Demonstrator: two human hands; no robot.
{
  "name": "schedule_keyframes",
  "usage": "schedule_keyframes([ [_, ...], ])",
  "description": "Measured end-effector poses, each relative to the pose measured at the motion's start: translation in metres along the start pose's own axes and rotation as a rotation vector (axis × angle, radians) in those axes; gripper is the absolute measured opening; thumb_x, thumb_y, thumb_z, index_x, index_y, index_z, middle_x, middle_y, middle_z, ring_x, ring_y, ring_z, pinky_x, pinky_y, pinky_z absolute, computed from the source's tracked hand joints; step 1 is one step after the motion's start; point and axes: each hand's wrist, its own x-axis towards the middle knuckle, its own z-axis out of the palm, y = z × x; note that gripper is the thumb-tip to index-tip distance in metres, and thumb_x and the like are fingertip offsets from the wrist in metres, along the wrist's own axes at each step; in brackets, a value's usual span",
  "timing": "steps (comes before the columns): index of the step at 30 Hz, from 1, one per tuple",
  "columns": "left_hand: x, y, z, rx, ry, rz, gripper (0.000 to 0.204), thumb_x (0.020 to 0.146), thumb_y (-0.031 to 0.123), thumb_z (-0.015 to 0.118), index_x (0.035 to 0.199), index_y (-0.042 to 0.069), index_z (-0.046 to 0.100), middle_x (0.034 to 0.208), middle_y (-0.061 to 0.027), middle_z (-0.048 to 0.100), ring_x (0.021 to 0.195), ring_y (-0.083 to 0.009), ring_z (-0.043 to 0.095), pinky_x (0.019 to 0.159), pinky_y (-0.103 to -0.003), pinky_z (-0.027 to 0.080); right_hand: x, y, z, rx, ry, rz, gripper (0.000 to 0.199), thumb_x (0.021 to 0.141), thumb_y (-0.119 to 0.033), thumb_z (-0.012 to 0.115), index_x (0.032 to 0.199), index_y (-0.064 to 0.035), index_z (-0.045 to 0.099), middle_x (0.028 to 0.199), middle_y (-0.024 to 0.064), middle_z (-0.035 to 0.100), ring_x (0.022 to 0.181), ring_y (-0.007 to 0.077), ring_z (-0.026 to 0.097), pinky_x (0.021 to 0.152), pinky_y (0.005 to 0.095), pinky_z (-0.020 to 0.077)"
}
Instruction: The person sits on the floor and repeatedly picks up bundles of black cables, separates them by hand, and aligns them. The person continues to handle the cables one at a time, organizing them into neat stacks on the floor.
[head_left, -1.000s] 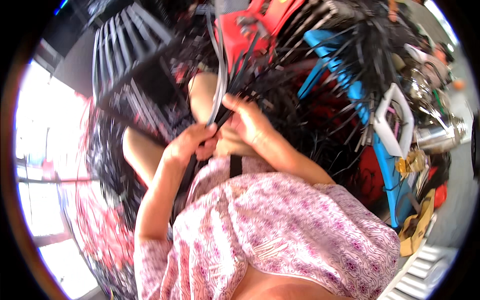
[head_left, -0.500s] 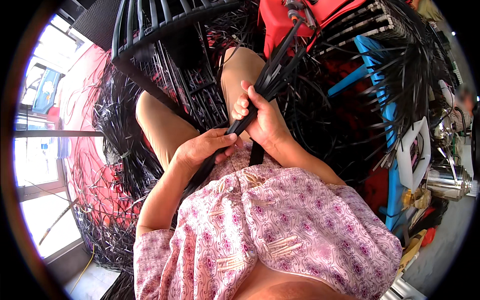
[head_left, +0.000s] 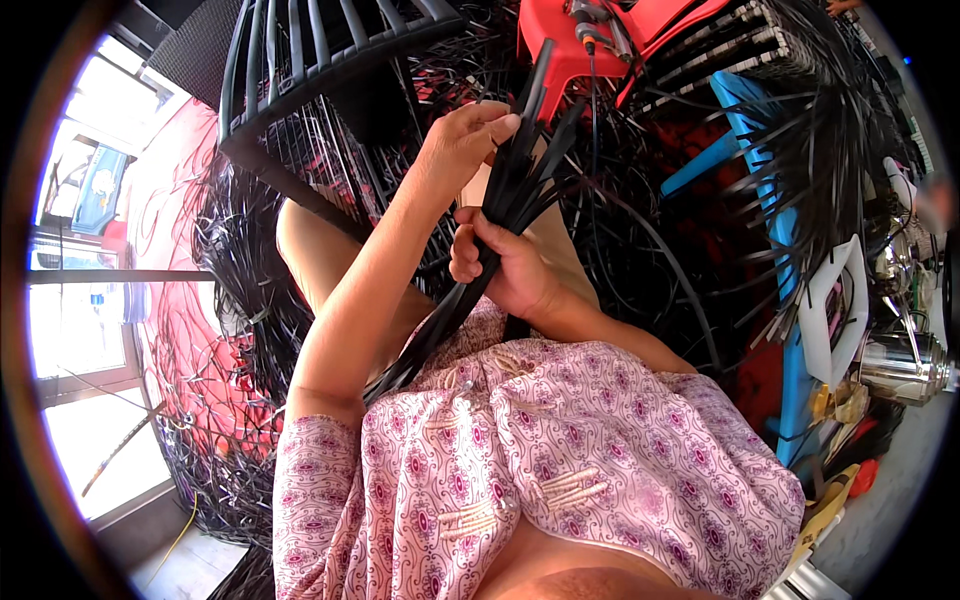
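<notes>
A bundle of long flat black plastic strips [head_left: 515, 200] slants across my lap, its far ends fanned apart and its near part trailing over my shirt. My right hand [head_left: 515, 268] is wrapped round the middle of the bundle, thumb on top. Farther up, my left hand [head_left: 462, 145] is closed in a pinch at the strips' far ends, with thumb and forefinger together. Exactly how many strips it pinches is hidden by the fingers.
A black slatted frame [head_left: 330, 70] stands at the far left. On a red plastic seat [head_left: 555, 70] lies a corded power tool [head_left: 590, 35]. To the right are a blue plastic stool [head_left: 785, 240], a white frame [head_left: 848, 320] and a steel flask [head_left: 900, 365]. Loose black strips [head_left: 250, 330] heap around.
My left hand has left the lower part of the bundle and moved up to its far ends. The right hand has shifted slightly nearer, still gripping; the far ends now spread differently.
</notes>
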Motion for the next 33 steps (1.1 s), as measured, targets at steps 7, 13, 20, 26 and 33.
schedule_keyframes([
  [7, 0.013, -0.019, 0.0, -0.371, -0.042, -0.149, 0.019, 0.089, 0.023, 0.067, 0.095, 0.005, 0.071, 0.075, 0.0032, 0.063, 0.063, -0.0036, 0.047, 0.056, -0.021, 0.035, -0.002, 0.0, -0.002, 0.046, -0.022, 0.024, 0.031, 0.098, -0.033, 0.05, 0.115, -0.009, 0.058, 0.072, 0.002, 0.049, 0.064, 0.015, 0.046, 0.063, 0.0306, 0.0376],
  [13, 0.007, -0.015, -0.003, -0.379, -0.012, -0.068, 0.018, 0.089, 0.021, 0.067, 0.093, 0.004, 0.071, 0.073, 0.0044, 0.062, 0.062, -0.0035, 0.045, 0.056, -0.019, 0.034, -0.003, -0.001, -0.004, 0.072, -0.023, 0.024, 0.037, 0.098, -0.039, 0.049, 0.121, -0.0104, 0.057, 0.072, 0.0019, 0.049, 0.064, 0.0147, 0.045, 0.063, 0.0306, 0.0375],
  [20, 0.005, -0.009, -0.001, -0.263, -0.058, -0.068, 0.019, 0.088, 0.022, 0.068, 0.089, 0.004, 0.072, 0.069, 0.0042, 0.059, 0.059, -0.0033, 0.043, 0.053, -0.019, 0.033, -0.005, -0.001, -0.004, 0.033, -0.009, 0.001, 0.039, 0.099, -0.039, 0.048, 0.123, -0.0108, 0.057, 0.072, 0.0021, 0.049, 0.063, 0.015, 0.045, 0.063, 0.0306, 0.0375],
  [26, 0.005, -0.005, -0.002, -0.181, -0.139, -0.028, 0.019, 0.087, 0.021, 0.069, 0.087, 0.003, 0.072, 0.068, 0.0021, 0.06, 0.058, -0.0034, 0.043, 0.053, -0.02, 0.034, -0.007, -0.002, -0.004, 0.057, -0.023, 0.012, 0.038, 0.099, -0.039, 0.047, 0.122, -0.0106, 0.057, 0.072, 0.0024, 0.05, 0.064, 0.015, 0.045, 0.063, 0.0303, 0.0372],
  [33, 0.004, -0.002, 0.005, -0.124, -0.11, 0.057, 0.022, 0.089, 0.02, 0.067, 0.095, -0.001, 0.069, 0.075, -0.0016, 0.064, 0.069, -0.0064, 0.057, 0.065, -0.02, 0.045, -0.003, -0.003, -0.006, 0.067, -0.028, -0.006, 0.041, 0.099, -0.041, 0.045, 0.122, -0.0081, 0.056, 0.072, 0.0022, 0.05, 0.064, 0.0145, 0.045, 0.063, 0.0301, 0.0369],
])
